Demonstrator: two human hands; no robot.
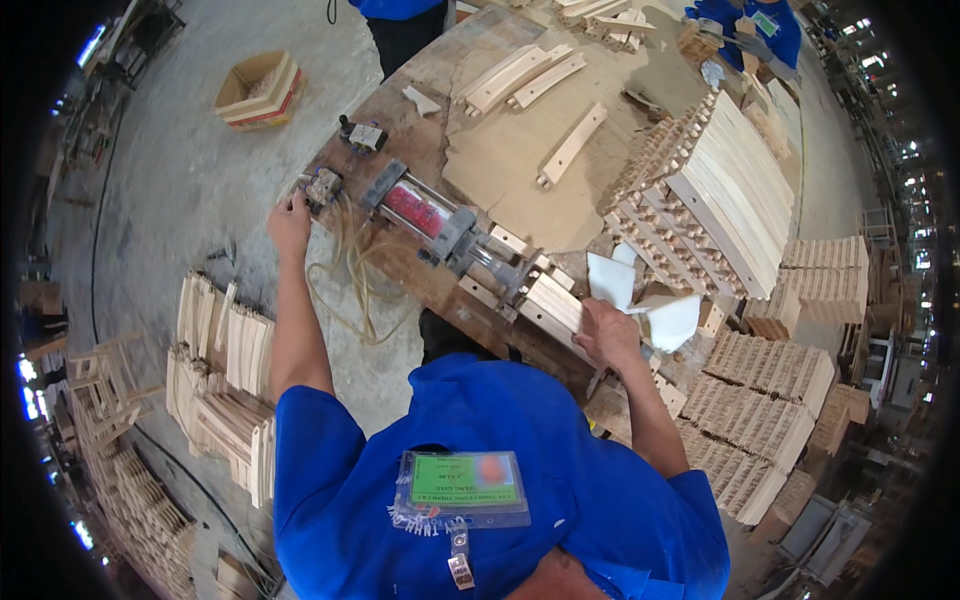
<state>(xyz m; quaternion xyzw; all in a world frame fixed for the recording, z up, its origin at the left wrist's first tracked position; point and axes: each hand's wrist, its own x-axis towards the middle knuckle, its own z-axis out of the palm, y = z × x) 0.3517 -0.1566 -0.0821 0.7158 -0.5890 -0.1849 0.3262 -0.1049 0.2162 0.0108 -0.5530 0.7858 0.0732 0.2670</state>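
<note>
My left hand [289, 222] is at the table's left edge, its fingers closed on a small metal air valve [322, 187] with pale hoses. My right hand [610, 335] grips the right end of a pale wooden piece [551, 304], which lies in a clamping jig. Left of that piece, an air cylinder [415, 208] with a red label is mounted on the table, its rod end pointing toward the wood. Small drilled wooden blocks [479, 291] sit around the jig. My right fingertips are partly hidden behind the hand.
A tall stack of wooden slats [735, 190] stands on the table beyond my right hand, with white foam pieces [668, 320] beside it. Loose curved slats [510, 80] lie farther back. More stacks [755, 410] stand at right, others [222, 370] at left. Co-workers [760, 35] are across the table.
</note>
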